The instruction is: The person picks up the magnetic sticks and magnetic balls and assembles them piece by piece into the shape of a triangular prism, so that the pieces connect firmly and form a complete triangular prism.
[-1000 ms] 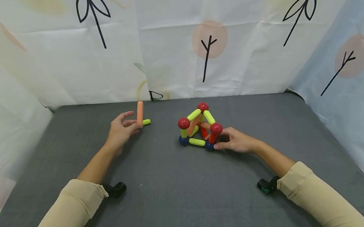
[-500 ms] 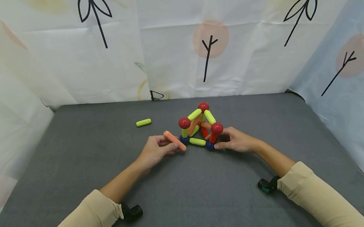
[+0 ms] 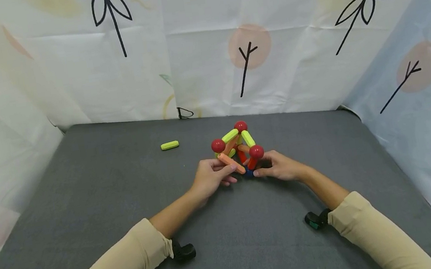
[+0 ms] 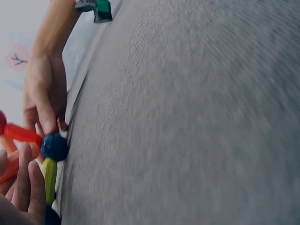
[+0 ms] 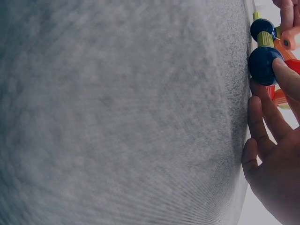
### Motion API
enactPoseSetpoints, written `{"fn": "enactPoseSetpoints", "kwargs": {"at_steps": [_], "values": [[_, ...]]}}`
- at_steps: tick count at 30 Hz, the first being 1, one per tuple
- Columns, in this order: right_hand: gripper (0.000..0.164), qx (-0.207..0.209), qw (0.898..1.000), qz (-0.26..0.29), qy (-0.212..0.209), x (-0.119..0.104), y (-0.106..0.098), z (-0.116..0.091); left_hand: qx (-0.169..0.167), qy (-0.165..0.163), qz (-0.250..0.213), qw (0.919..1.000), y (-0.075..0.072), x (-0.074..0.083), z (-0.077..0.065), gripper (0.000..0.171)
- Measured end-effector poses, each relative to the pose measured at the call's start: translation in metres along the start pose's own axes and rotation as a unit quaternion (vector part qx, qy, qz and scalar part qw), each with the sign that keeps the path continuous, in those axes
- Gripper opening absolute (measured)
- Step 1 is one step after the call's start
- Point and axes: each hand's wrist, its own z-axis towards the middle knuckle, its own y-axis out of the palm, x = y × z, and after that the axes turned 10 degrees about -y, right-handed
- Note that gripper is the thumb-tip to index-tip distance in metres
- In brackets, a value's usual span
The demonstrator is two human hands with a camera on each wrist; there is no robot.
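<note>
A frame of toy magnetic rods and balls [image 3: 230, 136] stands on the grey table, with red balls on top and dark blue balls low down. My left hand [image 3: 208, 177] pinches an orange magnetic rod [image 3: 231, 163] slantwise across the frame's near side. In the head view the hand and rod cover the lower left blue ball. My right hand [image 3: 282, 165] holds the near right corner, thumb and fingers around the dark blue ball [image 5: 263, 65]. A red rod [image 4: 22, 134] rises from that ball, and a yellow-green rod [image 4: 49, 178] runs along the base.
A loose yellow-green rod [image 3: 169, 145] lies on the grey table [image 3: 127, 151] left of the frame. Behind the table hangs a white printed cloth [image 3: 206, 71], and more cloth closes off both sides. Black wrist cameras [image 3: 184, 251] sit at the sleeve cuffs.
My left hand has carried the orange rod rightward from beside the loose yellow-green rod to the frame's near side, tilting it from upright to slanted. My right hand has stayed at its corner.
</note>
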Motion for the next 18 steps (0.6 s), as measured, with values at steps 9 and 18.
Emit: {"fn": "enactPoseSetpoints", "kwargs": {"at_steps": [9,18], "values": [[0.025,0.000,1.000,-0.001,0.000,0.001,0.000,0.000,0.046,-0.017,-0.013,0.9987,0.015,-0.002,0.006,0.030],[0.027,0.000,1.000,0.008,0.001,-0.001,0.000,0.000,0.078,-0.044,0.011,0.9959,0.018,0.001,0.010,0.036]]}}
